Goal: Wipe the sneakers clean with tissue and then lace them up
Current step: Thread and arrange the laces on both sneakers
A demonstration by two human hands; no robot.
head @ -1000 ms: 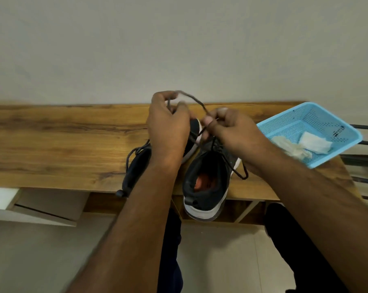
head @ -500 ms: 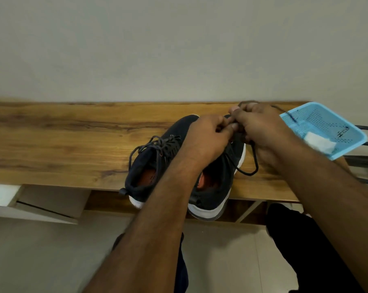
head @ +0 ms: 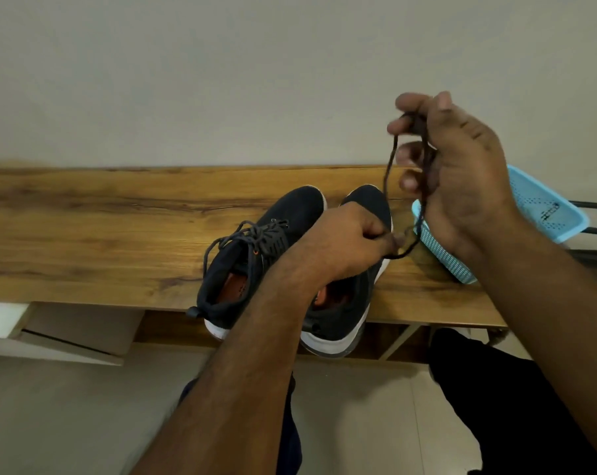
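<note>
The right hand (head: 461, 173) grips the lace (head: 389, 166) raised; below it, the left hand (head: 352, 241) pinches the lace over the right sneaker (head: 341, 317).

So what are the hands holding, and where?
Both hold the right sneaker's dark shoelace: the right hand grips its raised upper part, the left hand pinches it low by the shoe.
</note>
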